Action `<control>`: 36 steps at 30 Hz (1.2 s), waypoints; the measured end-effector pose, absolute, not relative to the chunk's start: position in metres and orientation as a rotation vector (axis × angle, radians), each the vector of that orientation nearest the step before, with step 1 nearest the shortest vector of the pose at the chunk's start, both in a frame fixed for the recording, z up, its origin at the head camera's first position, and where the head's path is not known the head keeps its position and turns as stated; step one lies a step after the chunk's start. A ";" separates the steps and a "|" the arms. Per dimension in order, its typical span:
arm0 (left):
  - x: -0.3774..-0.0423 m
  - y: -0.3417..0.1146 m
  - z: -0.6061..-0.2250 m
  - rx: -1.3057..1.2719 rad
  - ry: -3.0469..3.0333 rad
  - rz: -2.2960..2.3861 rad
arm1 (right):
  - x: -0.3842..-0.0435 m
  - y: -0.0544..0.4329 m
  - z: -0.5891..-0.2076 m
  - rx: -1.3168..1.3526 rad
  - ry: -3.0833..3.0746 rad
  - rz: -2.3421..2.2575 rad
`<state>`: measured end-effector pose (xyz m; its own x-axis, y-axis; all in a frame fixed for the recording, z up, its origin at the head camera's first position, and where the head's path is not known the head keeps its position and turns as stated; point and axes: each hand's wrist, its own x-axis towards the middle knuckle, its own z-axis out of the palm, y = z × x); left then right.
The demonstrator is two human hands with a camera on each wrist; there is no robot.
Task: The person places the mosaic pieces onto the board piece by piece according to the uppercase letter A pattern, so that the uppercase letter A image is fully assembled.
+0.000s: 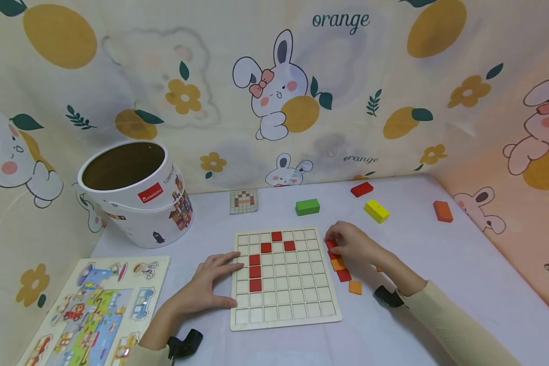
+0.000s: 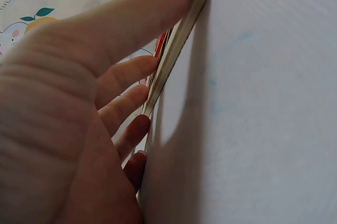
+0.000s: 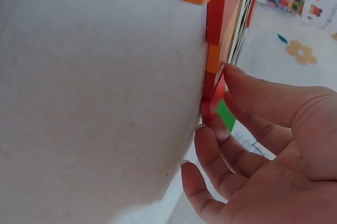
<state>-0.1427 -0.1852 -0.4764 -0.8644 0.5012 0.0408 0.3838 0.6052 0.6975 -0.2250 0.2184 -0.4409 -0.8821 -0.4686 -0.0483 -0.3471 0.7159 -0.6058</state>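
Note:
A square white grid board (image 1: 285, 324) lies mid-table, with several red squares (image 1: 255, 272) set in its cells. My left hand (image 1: 206, 285) rests at its left edge, fingers and thumb spread. In the left wrist view, the thumb (image 2: 131, 18) touches the board's side. Beside the right edge, my right hand (image 1: 353, 243) pinches a red tile (image 3: 217, 100) between thumb and fingertips, partly hiding it. Below that hand lie an orange tile (image 1: 338, 264), another red tile (image 1: 344, 275) and a second orange tile (image 1: 355, 287).
A small pattern card (image 1: 244, 202) lies behind the board. Green (image 1: 307, 207), red (image 1: 362, 189), yellow (image 1: 377, 211) and orange blocks (image 1: 443, 211) stand toward the back. At left are a white bucket (image 1: 132, 218) and a picture puzzle (image 1: 157, 269). Printed cloth (image 1: 238, 152) hangs behind.

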 end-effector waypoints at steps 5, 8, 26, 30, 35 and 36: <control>-0.143 -0.186 -0.477 0.745 2.671 1.104 | -0.224 0.218 -0.439 -0.603 2.720 -0.928; -0.143 -0.185 -0.477 0.745 2.674 1.103 | -0.224 0.218 -0.437 -0.606 2.720 -0.929; -0.144 -0.184 -0.476 0.759 2.672 1.097 | -0.230 0.163 -0.432 -0.807 2.442 -1.057; -0.144 -0.184 -0.477 0.757 2.668 1.101 | -0.226 0.161 -0.434 -0.824 2.471 -1.031; -0.143 -0.185 -0.478 0.750 2.683 1.089 | -0.221 0.162 -0.433 -0.844 2.551 -0.970; -0.143 -0.185 -0.478 0.748 2.684 1.086 | -0.221 0.162 -0.432 -0.837 2.564 -0.962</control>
